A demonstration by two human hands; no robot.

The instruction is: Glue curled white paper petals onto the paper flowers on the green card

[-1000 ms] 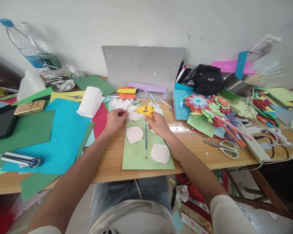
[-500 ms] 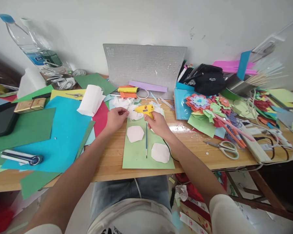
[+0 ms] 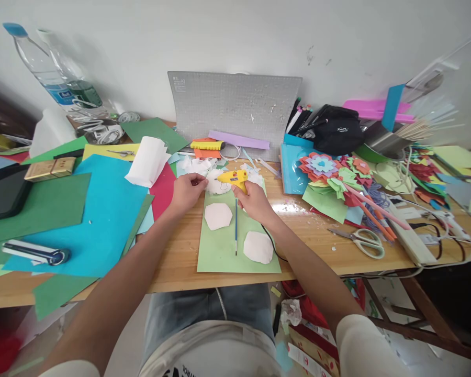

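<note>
One wooden desk (image 3: pixel 175 259): spans the frame from left edge to right edge, strewn with coloured paper.
Grey cutting mat (image 3: pixel 235 107): propped against the white wall (image 3: pixel 133 52), upper middle of the frame.
Turquoise sheet (image 3: pixel 113 199): left part of the frame, with a stapler (image 3: pixel 35 252) on its lower left.
Pale green sheet (image 3: pixel 215 256): lower middle of the frame.
Layered paper flowers (image 3: pixel 321 163): bunched right of centre, beside a blue packet (image 3: pixel 292 175).
White tissue roll (image 3: pixel 144 163): left of centre, near the left hand (image 3: pixel 187 192).
Left hand's grip: thumb and fingertips close together at the left edge of a white paper piece (image 3: pixel 213 187); whether they pinch it, I cannot tell.
Right hand (image 3: pixel 255 200): clamped around the handle of the yellow glue gun (image 3: pixel 233 178).
Scissors (image 3: pixel 367 243): right of centre, blades pointing left.
Glue gun: centre of the frame, nozzle pointing left above the white paper piece; contact cannot be made out.
White cut-outs (image 3: pixel 219 216): two, lying on the pale green sheet, one upper left, one lower right.
Blue paintbrush (image 3: pixel 236 225): between those two, lengthwise up the frame.
</note>
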